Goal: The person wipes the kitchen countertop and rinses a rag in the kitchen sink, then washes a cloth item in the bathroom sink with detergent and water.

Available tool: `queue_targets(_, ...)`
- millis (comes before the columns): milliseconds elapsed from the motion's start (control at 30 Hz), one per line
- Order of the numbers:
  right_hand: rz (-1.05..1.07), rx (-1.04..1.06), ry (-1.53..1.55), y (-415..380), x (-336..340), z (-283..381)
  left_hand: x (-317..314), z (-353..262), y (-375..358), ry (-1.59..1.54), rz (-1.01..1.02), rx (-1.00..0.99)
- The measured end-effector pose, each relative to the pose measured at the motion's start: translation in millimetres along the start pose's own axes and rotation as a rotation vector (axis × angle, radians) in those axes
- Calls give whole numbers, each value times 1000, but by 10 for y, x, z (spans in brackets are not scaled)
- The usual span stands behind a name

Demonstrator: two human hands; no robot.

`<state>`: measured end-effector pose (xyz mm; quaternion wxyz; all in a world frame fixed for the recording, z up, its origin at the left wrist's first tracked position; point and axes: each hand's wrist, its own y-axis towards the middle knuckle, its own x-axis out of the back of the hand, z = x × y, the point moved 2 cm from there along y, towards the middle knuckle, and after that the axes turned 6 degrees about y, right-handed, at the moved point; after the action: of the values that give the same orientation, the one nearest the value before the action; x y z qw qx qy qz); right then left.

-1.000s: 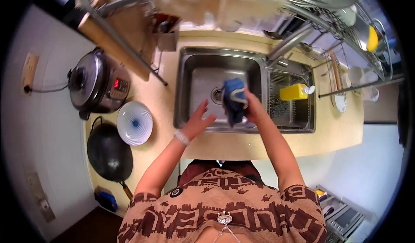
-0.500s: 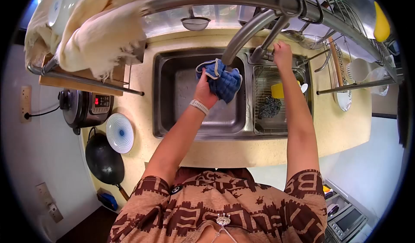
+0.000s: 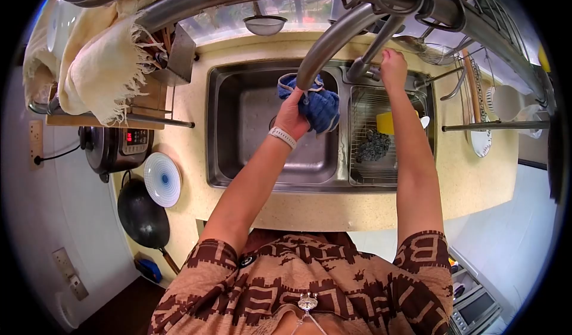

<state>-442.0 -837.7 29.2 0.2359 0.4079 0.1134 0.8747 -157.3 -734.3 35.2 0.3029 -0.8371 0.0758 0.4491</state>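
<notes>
A blue cloth (image 3: 322,109) with a pale edge hangs bunched in my left hand (image 3: 292,115), whose fingers are closed around it. It sits right below the spout of the faucet (image 3: 322,49), above the large basin of the steel sink (image 3: 238,177). My right hand (image 3: 393,73) is curled at the faucet handle (image 3: 373,73), to the right of the spout; its fingertips are partly hidden. Under my right forearm, the smaller basin holds a wire rack with a dark mesh scrubber (image 3: 373,146) and a yellow object (image 3: 385,123) on it.
A metal rack bar (image 3: 268,1) arches over the sink, with a cream fringed towel (image 3: 107,67) at left. A pressure cooker (image 3: 119,147), a blue-patterned plate (image 3: 162,179) and a black wok (image 3: 143,213) stand left. A strainer (image 3: 265,25) hangs behind the sink.
The cloth and my left hand have shifted slightly right, further under the spout. My right hand has moved a little up at the handle. The camera view has tilted somewhat.
</notes>
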Motion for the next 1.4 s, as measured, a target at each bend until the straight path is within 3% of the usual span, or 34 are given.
queue_targets(100,-18,-27,-25,-8,-28,-21,-70,-67,-24,-58,16,10)
queue_targets(167,-277,-176,17,-164,73,197,-113,-110,-72,-85,15,-4)
queue_targets(233,38,-237,182,-503,137,479,-132,-150,-139,-92,3,-19)
queue_targets(267,264,-280,557,-768,-31,536,-70,-151,-105,-95,2,-21)
queue_targets(300,430,-117,711,-1012,-184,628,31,-112,-51,-45,41,5)
queue_targets(333,589,30,632,-1185,-124,886,111,-76,-13,8,81,34)
queue_targets(400,646,-3,637,-1352,-224,864,198,-57,-21,163,-5,-1)
queue_targets(433,574,-274,868,-1349,-250,785,234,-71,-43,319,-93,-38)
queue_targets(500,386,-755,1330,-1309,-280,753,248,-183,-158,305,-152,-35)
queue_targets(533,382,-758,1332,-1301,-272,817,243,-230,-212,288,-206,-26)
queue_targets(600,246,-721,1399,-1293,-281,961,302,-200,-158,298,-149,-48)
queue_targets(667,307,-298,999,-1392,-235,1358,219,-125,-140,5,-72,48)
queue_targets(733,414,-148,674,-1722,-240,1812,271,-38,-93,-21,-48,98)
queue_targets(767,332,125,659,-1858,-158,2115,479,-33,34,-140,656,241)
queue_targets(800,328,129,658,-1850,-247,2039,445,17,47,-138,661,241)
queue_targets(867,234,52,344,-1827,-469,1745,403,216,-52,-96,146,-57)
queue_targets(900,207,-69,239,-1624,-426,1607,111,172,-230,145,-198,36)
queue_targets(933,157,-301,254,-1478,-438,1482,123,169,-214,147,-197,32)
queue_targets(1067,239,-195,273,-1725,-355,1777,571,111,67,329,-143,-14)
queue_targets(1100,93,63,306,-1990,-405,1929,874,64,255,178,52,-53)
queue_targets(1133,92,65,305,-1991,-356,1972,1039,40,352,27,246,-92)
queue_targets(1200,297,-76,488,-1959,-289,2060,941,95,208,25,195,-50)
queue_targets(1233,392,-217,238,-1819,-411,1823,667,122,-5,102,-25,-13)
queue_targets(1267,332,-257,203,-1657,-516,1544,437,100,-205,179,-244,23)
queue_targets(1300,374,-414,133,-1516,-536,1324,285,42,-333,151,-182,115)
queue_targets(1333,314,-373,298,-1488,-788,836,196,-58,-383,158,-180,115)
queue_targets(1367,394,-463,434,-1424,-726,690,123,-176,-407,253,-167,15)
queue_targets(1400,534,-729,851,-1405,-548,717,96,-285,-416,345,-153,-86)
